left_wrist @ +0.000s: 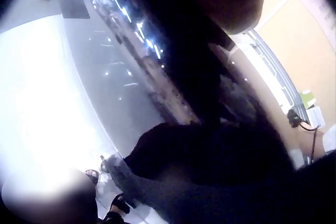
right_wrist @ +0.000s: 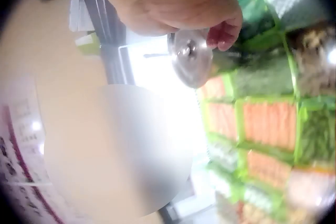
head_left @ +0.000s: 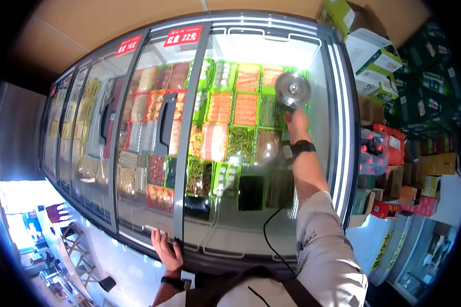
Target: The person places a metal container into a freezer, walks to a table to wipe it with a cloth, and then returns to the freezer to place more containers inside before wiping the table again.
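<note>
Gripped in the curled fingers of the right hand [head_left: 298, 127], at the upper right of the head view: a shiny, round metal disc [head_left: 292, 92] with a small knob at its centre. Set over the top right corner of the green baskets [head_left: 234, 106]; cannot tell about contact there. Blurred in the right wrist view, at the upper middle, beneath the same hand.

Just below, filling the middle of the head view: rows of those baskets, packed with orange sticks [head_left: 247, 108], green pods [head_left: 241, 142] and whitish rolls [head_left: 223, 74]. Around them, a long glass-topped freezer [head_left: 346, 128], with grey dividing bars [head_left: 192, 112], black handles [head_left: 165, 125], white wire rails and red price signs [head_left: 183, 36].

At the lower middle left, touching the freezer's front edge beside a white bar: the left hand [head_left: 168, 253], fingers loosely extended, with nothing visible in their hold. Mostly dark and unclear in the left wrist view.

Beyond the freezer, along the top of the frame, a tan wall [head_left: 112, 15]. Stacked down the right side: white and green boxes [head_left: 366, 45] at the top, dark green cases [head_left: 429, 71] in the corner, wrapped bottles [head_left: 371, 154] lower down. At the lower left, a pale floor [head_left: 125, 261], folding stools [head_left: 71, 240] and a bright glare. In the left wrist view, bottom left, a dark sandal [left_wrist: 119, 203].
</note>
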`<state>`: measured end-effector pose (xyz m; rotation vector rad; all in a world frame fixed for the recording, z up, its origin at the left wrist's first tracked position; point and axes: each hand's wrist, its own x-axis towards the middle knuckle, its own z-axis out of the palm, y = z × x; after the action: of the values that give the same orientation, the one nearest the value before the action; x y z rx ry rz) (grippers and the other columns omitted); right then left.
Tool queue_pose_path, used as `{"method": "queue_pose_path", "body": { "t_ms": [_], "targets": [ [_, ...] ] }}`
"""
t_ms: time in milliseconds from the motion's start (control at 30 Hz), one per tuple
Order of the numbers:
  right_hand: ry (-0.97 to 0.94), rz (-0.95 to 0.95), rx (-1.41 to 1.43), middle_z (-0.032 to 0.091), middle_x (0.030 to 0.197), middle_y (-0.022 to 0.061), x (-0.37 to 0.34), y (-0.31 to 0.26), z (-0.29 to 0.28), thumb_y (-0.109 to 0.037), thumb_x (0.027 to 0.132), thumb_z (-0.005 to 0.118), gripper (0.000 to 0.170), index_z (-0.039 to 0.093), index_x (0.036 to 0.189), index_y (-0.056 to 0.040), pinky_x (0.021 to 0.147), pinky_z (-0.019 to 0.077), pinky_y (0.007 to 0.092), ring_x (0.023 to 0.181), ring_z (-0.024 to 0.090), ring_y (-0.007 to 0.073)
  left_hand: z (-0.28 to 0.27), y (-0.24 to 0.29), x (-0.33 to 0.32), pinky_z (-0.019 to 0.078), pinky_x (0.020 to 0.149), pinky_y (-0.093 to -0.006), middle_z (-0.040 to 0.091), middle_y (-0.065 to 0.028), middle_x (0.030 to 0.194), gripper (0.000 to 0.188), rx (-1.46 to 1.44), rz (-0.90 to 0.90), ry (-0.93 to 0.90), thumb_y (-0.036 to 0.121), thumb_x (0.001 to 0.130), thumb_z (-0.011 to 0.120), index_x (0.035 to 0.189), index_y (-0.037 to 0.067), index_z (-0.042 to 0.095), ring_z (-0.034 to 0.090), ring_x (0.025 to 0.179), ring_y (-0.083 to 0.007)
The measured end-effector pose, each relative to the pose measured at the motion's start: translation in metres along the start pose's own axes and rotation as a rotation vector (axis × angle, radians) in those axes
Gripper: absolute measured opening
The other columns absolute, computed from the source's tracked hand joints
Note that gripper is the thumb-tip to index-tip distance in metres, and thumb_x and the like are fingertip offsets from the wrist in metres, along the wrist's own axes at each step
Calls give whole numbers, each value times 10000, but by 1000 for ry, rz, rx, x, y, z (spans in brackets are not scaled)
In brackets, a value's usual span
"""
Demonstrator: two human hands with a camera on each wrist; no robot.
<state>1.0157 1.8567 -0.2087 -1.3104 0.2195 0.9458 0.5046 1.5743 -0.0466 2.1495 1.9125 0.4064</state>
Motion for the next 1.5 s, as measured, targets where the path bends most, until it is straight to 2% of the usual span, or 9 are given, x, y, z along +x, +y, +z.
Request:
{"method": "queue_pose_path", "body": {
  "t_ms": [100,167,333,933,1000,1067,1200,1300,1500],
  "targets": [
    [-589,134,-24,557,997,134,-130,-39,36,-101,837,537,222,536,1045,-26,665,500,344,826,561,214,-8,4,-15,204,1050,-505,349,-229,1350,389,-11,28,78,27,792,498,1172,-15,425,270,1275,-439],
    [-1332,-999,-362,568,985,105,-230,-69,48,-155,857,513,208,540,998,-4,681,510,296,790,573,176,0,0,-5,211,1051,-505,360,-223,1341,380,-2,43,119,14,783,499,1156,-12,430,274,1275,-436],
    [-2279,345,360,550,885,57,-443,-152,9,-70,855,509,271,556,1106,18,589,414,229,686,490,94,-6,9,-9,226,1044,-519,386,-207,1323,400,8,70,248,-22,736,503,1132,-6,449,280,1269,-433],
    [-2628,375,1129,536,702,87,-831,-17,-122,-16,856,438,243,592,1029,57,450,406,307,524,528,190,-87,12,-412,230,1048,-462,388,-181,1346,368,-122,-546,758,-41,768,483,1132,12,488,286,1301,-369],
    [-2925,1117,765,475,647,59,-888,-7,-160,-42,884,448,223,606,1015,46,420,356,295,495,491,161,-106,22,-471,243,1046,-450,402,-185,1326,356,-82,-712,852,-36,767,487,1120,12,489,295,1294,-374],
    [-2282,1453,624,454,631,45,-934,0,-241,-63,893,466,219,612,1018,42,416,347,279,500,485,145,-126,38,-529,250,1043,-447,411,-188,1313,348,-33,-903,921,-31,766,491,1111,12,491,300,1289,-378],
    [-3256,1406,932,490,847,136,-1002,85,-284,-81,812,466,293,524,1082,17,608,377,330,659,491,257,-97,61,-642,290,1020,-425,486,-172,1231,315,8,-1121,1061,-30,743,502,1053,18,532,382,1234,-354],
    [-3181,1950,103,582,959,178,-1032,121,-333,-156,868,545,285,572,1011,88,621,423,339,684,533,286,-6,84,-740,368,954,-397,541,-173,1140,292,-109,-1469,820,42,771,517,1062,29,543,469,1128,-349],
    [-3236,1194,-1218,568,777,34,-1057,310,-396,-210,908,540,221,596,833,-10,631,433,230,656,509,92,25,137,-794,459,817,-373,600,-183,1017,280,-516,-1916,896,176,803,521,1029,23,582,569,956,-331]
  ]
}}
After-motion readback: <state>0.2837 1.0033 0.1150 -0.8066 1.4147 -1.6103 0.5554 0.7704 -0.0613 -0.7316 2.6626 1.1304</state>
